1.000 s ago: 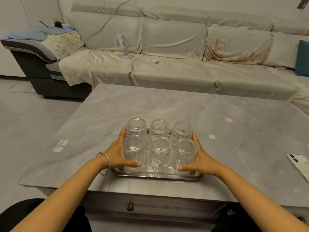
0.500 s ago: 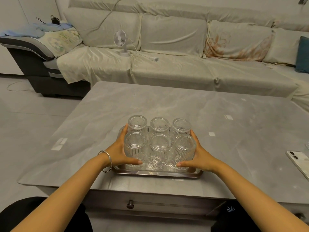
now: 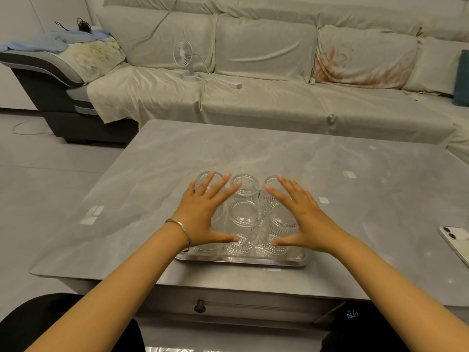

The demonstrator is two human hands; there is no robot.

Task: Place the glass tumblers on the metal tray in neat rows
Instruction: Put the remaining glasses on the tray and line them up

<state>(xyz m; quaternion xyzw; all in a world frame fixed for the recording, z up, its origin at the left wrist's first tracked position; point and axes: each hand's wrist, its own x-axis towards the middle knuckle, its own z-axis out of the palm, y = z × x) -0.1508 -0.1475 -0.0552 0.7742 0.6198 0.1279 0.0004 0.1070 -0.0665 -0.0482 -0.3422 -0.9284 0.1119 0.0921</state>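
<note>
Several ribbed glass tumblers point(image 3: 245, 219) stand upside down in two rows of three on a metal tray point(image 3: 241, 260) near the table's front edge. My left hand point(image 3: 205, 214), with a bangle at the wrist, hovers flat with spread fingers over the left tumblers and hides part of them. Over the right tumblers my right hand point(image 3: 303, 221) is spread the same way. Neither hand holds a glass. Whether the palms touch the glass tops I cannot tell.
The tray sits on a grey marble-look table point(image 3: 152, 179) with a drawer knob point(image 3: 199, 305) in its front. A white phone point(image 3: 456, 238) lies at the table's right edge. A covered sofa point(image 3: 279, 97) with a small fan point(image 3: 185, 59) stands behind.
Both hands have left the sides of the tumbler group and risen above it, fingers now spread flat. The tumblers and tray stay where they were.
</note>
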